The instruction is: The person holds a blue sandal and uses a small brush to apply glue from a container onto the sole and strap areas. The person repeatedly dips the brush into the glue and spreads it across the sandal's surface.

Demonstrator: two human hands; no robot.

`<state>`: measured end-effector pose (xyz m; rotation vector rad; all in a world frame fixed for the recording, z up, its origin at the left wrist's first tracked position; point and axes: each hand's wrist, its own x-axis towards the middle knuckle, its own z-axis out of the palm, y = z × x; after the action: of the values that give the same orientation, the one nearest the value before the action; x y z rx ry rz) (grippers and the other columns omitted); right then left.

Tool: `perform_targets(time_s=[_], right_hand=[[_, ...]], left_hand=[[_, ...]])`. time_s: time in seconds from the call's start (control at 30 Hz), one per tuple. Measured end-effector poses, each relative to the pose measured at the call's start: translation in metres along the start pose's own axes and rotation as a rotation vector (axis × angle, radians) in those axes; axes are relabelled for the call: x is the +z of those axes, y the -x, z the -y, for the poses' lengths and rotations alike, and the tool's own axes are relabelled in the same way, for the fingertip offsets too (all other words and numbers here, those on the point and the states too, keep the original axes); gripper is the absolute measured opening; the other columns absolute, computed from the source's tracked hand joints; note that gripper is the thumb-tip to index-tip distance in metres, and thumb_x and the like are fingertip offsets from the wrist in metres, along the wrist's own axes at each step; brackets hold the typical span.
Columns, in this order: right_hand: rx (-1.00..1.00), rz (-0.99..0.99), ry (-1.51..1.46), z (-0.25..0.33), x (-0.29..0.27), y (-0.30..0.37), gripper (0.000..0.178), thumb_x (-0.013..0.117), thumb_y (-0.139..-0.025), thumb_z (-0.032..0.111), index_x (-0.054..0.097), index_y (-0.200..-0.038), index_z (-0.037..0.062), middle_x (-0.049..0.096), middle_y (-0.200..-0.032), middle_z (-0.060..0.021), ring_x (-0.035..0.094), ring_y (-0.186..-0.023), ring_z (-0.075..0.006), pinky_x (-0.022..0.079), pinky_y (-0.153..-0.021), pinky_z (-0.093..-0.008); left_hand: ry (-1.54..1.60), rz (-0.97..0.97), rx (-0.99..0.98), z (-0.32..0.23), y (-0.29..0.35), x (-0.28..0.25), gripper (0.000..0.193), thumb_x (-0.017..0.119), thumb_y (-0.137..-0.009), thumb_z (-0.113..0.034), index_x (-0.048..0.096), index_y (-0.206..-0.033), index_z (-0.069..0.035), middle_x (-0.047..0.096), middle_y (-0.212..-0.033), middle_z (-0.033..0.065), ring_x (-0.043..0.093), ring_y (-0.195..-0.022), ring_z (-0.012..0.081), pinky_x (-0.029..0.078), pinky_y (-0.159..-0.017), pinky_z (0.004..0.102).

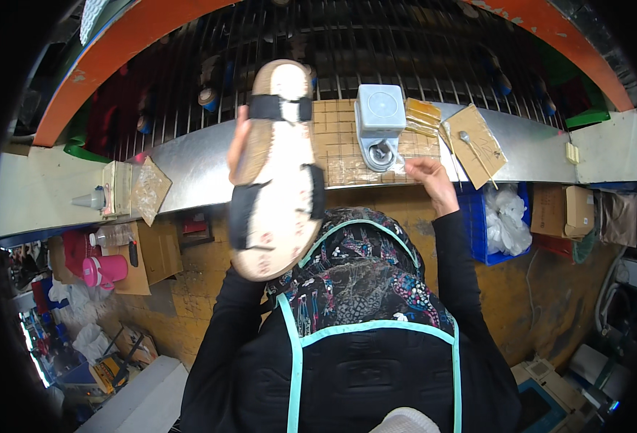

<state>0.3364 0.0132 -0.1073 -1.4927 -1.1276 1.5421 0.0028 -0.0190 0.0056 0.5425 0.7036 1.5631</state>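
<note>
My left hand [239,148] grips a sandal [282,209] by its edge, holding it up in front of my apron with the underside toward me. Its bottom is pale with faint reddish marks, and ends of black straps are folded over it. My right hand [434,180] pinches a thin pale handle, apparently of a brush [398,156], whose other end sits in the round mouth of a grey glue pot [381,112]. The pot, with a square upper tank, stands on a cardboard sheet [334,144] at the bench edge. Most left-hand fingers are hidden behind the sandal.
A rack of metal rods [261,50] runs behind the metal bench [196,166]. Right of the pot lie an amber block [423,115] and a cardboard piece [477,141] with a small brush on it. A blue crate [483,231] with plastic bags stands below, right.
</note>
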Motion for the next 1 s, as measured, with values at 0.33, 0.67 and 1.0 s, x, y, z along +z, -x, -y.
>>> perform_targets(time_s=[0.33,0.67,1.0], right_hand=[[-1.248,-0.487,0.59,0.181,0.045,0.083,0.025,0.082,-0.07,0.011,0.077,-0.094,0.0155,0.066,-0.084,0.0029,0.06,-0.078,-0.0122,0.035,-0.085,-0.0293],[-0.853,-0.146,0.162,0.143,0.084,0.077,0.018,0.076,-0.079,0.007,0.075,-0.097,0.0044,0.054,-0.088,-0.0029,0.052,-0.082,-0.0112,0.044,-0.066,-0.0227],[-1.018,-0.402,0.378,0.177,0.085,0.041,0.018,0.078,-0.077,0.01,0.075,-0.094,0.0067,0.054,-0.084,-0.0015,0.045,-0.059,-0.0085,0.035,-0.058,-0.025]], left_hand=[[-0.995,0.061,1.307,0.05,-0.032,0.036,0.061,0.08,-0.076,-0.019,0.051,-0.128,-0.007,0.044,-0.139,0.0282,0.054,-0.122,0.0374,0.049,-0.098,0.043],[-1.174,-0.073,1.385,0.04,-0.021,0.04,0.037,0.072,-0.079,-0.019,0.067,-0.113,-0.008,0.062,-0.125,0.0182,0.055,-0.121,0.0381,0.047,-0.1,0.0468],[-1.243,0.015,1.381,0.032,-0.018,0.036,0.036,0.074,-0.075,-0.019,0.069,-0.11,-0.017,0.063,-0.125,0.0136,0.056,-0.121,0.039,0.043,-0.101,0.0529]])
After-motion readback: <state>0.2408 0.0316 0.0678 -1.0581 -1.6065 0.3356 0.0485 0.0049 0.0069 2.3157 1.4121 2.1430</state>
